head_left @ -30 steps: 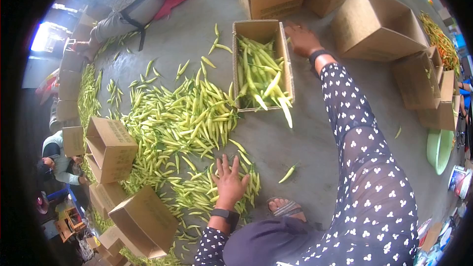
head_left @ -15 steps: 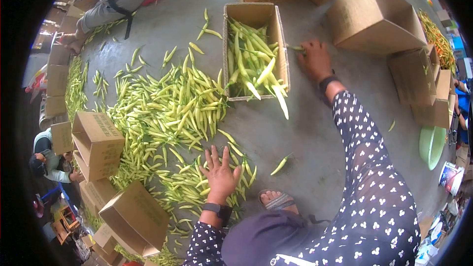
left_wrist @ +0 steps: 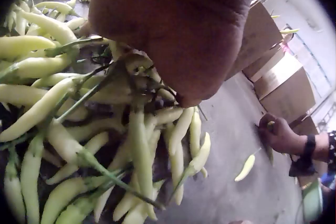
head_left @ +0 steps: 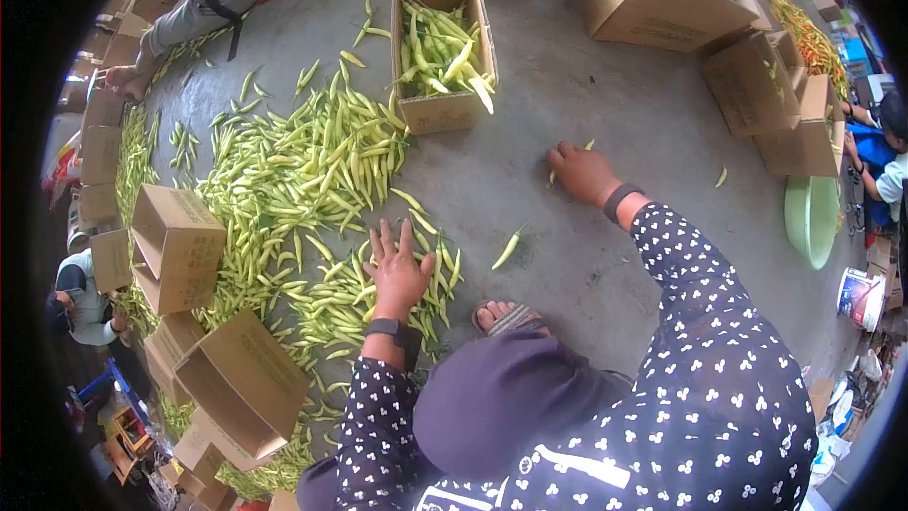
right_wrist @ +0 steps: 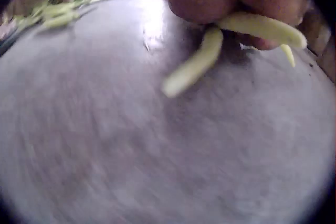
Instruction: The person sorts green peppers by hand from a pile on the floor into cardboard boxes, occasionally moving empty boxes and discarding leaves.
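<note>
Pale green chili peppers lie heaped on the floor left of the person. Over the near part of this heap, my left hand rests with its fingers spread. My right hand is above the bare floor to the right, its fingers curled around a few chili peppers whose ends stick out. In the left wrist view, the left palm hangs over peppers with long green stems. Beyond the heap stands an open cardboard box partly filled with peppers, one jutting over its near rim.
A single pepper lies between the hands, near a sandalled foot. Cardboard boxes stand at the left and back right. A green basin is at the right. Other people sit at the edges.
My right hand has drawn back from beside the pepper-filled box toward the person, with peppers in its grip. The left hand stays on the heap. The head view has shifted.
</note>
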The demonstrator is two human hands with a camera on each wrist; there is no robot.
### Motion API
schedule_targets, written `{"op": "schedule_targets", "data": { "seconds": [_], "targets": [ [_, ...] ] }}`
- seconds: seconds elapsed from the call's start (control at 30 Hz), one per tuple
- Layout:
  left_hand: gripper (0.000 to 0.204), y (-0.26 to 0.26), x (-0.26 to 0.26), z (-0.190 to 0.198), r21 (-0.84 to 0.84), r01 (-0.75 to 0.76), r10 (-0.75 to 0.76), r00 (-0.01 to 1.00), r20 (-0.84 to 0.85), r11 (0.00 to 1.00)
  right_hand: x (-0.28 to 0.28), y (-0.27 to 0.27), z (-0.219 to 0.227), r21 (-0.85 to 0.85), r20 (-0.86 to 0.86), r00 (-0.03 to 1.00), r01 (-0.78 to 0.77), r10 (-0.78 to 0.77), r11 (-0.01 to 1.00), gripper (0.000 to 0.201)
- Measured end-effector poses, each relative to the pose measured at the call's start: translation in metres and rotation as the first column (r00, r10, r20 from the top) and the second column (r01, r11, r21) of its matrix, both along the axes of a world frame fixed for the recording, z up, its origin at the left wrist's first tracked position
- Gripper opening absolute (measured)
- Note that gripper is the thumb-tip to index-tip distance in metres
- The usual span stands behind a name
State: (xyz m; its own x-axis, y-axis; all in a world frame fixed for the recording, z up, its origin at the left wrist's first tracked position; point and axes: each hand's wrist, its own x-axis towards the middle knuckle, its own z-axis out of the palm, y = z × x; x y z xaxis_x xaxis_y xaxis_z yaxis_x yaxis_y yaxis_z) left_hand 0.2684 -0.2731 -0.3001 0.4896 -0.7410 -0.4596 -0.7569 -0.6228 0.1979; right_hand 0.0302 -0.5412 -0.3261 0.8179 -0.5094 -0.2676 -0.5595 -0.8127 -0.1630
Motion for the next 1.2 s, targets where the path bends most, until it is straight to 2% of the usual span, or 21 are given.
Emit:
{"op": "schedule_targets", "data": {
  "seconds": [0.07, 0.13, 0.2, 0.3, 0.33, 0.37, 0.43, 0.5, 0.6, 0.63, 0.67, 0.7, 0.77, 0.8, 0.83, 0.87, 0.9, 0.97, 1.03, 1.1, 1.2],
  "targets": [
    [0.072, -0.004, -0.001, 0.007, 0.026, -0.016, 0.016, 1.0, -0.022, 1.0, 0.005, 0.006, 0.001, 0.015, 0.01, 0.993, 0.114, -0.114, 0.993, 0.02],
    [0.068, -0.01, -0.008, 0.013, 0.008, -0.024, 0.024, 1.0, 0.018, 1.0, 0.022, 0.008, 0.013, 0.152, 0.467, 0.773, 0.408, -0.429, 0.9, 0.016],
    [0.064, -0.018, -0.021, 0.016, -0.113, 0.066, -0.063, 0.998, 0.025, 0.991, 0.053, 0.007, 0.063, 0.404, 0.695, 0.465, 0.378, -0.549, 0.833, 0.012],
    [0.052, -0.035, -0.055, 0.015, -0.34, 0.283, -0.253, 0.959, 0.13, 0.897, 0.115, -0.012, 0.141, 0.429, 0.838, 0.269, 0.211, -0.475, 0.878, 0.016],
    [0.051, -0.043, -0.066, 0.016, -0.331, 0.301, -0.308, 0.951, 0.032, 0.895, 0.139, -0.012, 0.169, 0.576, 0.776, 0.22, 0.138, -0.592, 0.806, 0.018],
    [0.049, -0.05, -0.076, 0.016, -0.32, 0.326, -0.366, 0.928, -0.07, 0.89, 0.163, -0.028, 0.174, 0.465, 0.828, 0.275, 0.151, -0.489, 0.872, 0.02],
    [0.043, -0.051, -0.092, 0.005, -0.373, 0.406, -0.44, 0.898, -0.006, 0.834, 0.216, -0.048, 0.171, 0.281, 0.857, 0.326, 0.356, -0.4, 0.891, 0.033],
    [0.037, -0.055, -0.095, -0.006, -0.261, 0.352, -0.385, 0.918, -0.089, 0.899, 0.234, -0.042, 0.17, 0.349, 0.787, 0.325, 0.465, -0.524, 0.813, 0.045],
    [0.028, -0.056, -0.096, -0.018, -0.222, 0.344, -0.37, 0.924, -0.091, 0.912, 0.187, -0.051, 0.178, 0.293, 0.776, 0.411, 0.436, -0.478, 0.851, 0.055],
    [0.026, -0.055, -0.095, -0.024, -0.171, 0.336, -0.353, 0.932, -0.084, 0.926, 0.161, -0.073, 0.164, 0.33, 0.846, 0.335, 0.283, -0.415, 0.901, 0.055],
    [0.026, -0.056, -0.094, -0.025, -0.156, 0.319, -0.334, 0.939, -0.084, 0.935, 0.119, -0.079, 0.159, 0.303, 0.847, 0.337, 0.331, -0.412, 0.894, 0.052],
    [0.025, -0.055, -0.091, -0.024, -0.197, 0.328, -0.353, 0.93, -0.104, 0.924, 0.079, -0.094, 0.137, 0.322, 0.834, 0.295, 0.426, -0.467, 0.845, 0.048],
    [0.023, -0.051, -0.086, -0.026, -0.215, 0.331, -0.362, 0.923, -0.127, 0.919, -0.026, -0.124, 0.09, 0.117, 0.688, 0.465, 0.686, -0.556, 0.718, 0.045],
    [0.021, -0.049, -0.084, -0.028, -0.265, 0.319, -0.365, 0.92, -0.145, 0.91, -0.08, -0.135, 0.06, 0.01, 0.533, 0.473, 0.825, -0.702, 0.564, 0.047],
    [0.02, -0.048, -0.082, -0.029, -0.314, 0.308, -0.372, 0.913, -0.166, 0.898, -0.141, -0.149, 0.023, -0.124, 0.367, 0.479, 0.875, -0.797, 0.468, 0.05],
    [0.02, -0.051, -0.08, -0.024, -0.299, 0.311, -0.371, 0.913, -0.172, 0.902, -0.194, -0.149, -0.001, -0.371, 0.193, 0.567, 0.798, -0.801, 0.475, 0.049],
    [0.018, -0.058, -0.076, -0.011, -0.344, 0.236, -0.319, 0.924, -0.209, 0.909, -0.215, -0.136, 0.016, -0.128, 0.119, 0.376, 0.924, -0.919, 0.361, 0.051],
    [0.015, -0.08, -0.069, 0.024, -0.497, 0.146, -0.275, 0.941, -0.196, 0.855, -0.268, -0.144, -0.036, -0.154, 0.056, 0.322, 0.938, -0.945, 0.311, 0.05],
    [0.016, -0.117, -0.052, 0.059, -0.707, 0.135, -0.267, 0.961, -0.079, 0.694, -0.286, -0.138, -0.046, -0.194, -0.003, 0.268, 0.945, -0.963, 0.264, 0.049],
    [0.016, -0.155, -0.033, 0.094, -0.817, 0.136, -0.192, 0.981, 0.032, 0.56, -0.247, -0.133, -0.026, -0.218, 0.055, 0.228, 0.953, -0.972, 0.212, 0.042],
    [0.018, -0.199, -0.013, 0.131, -0.851, 0.091, -0.019, 0.995, 0.094, 0.518, -0.215, -0.137, -0.03, -0.16, 0.176, 0.316, 0.944, -0.932, 0.289, 0.031]
  ]
}}
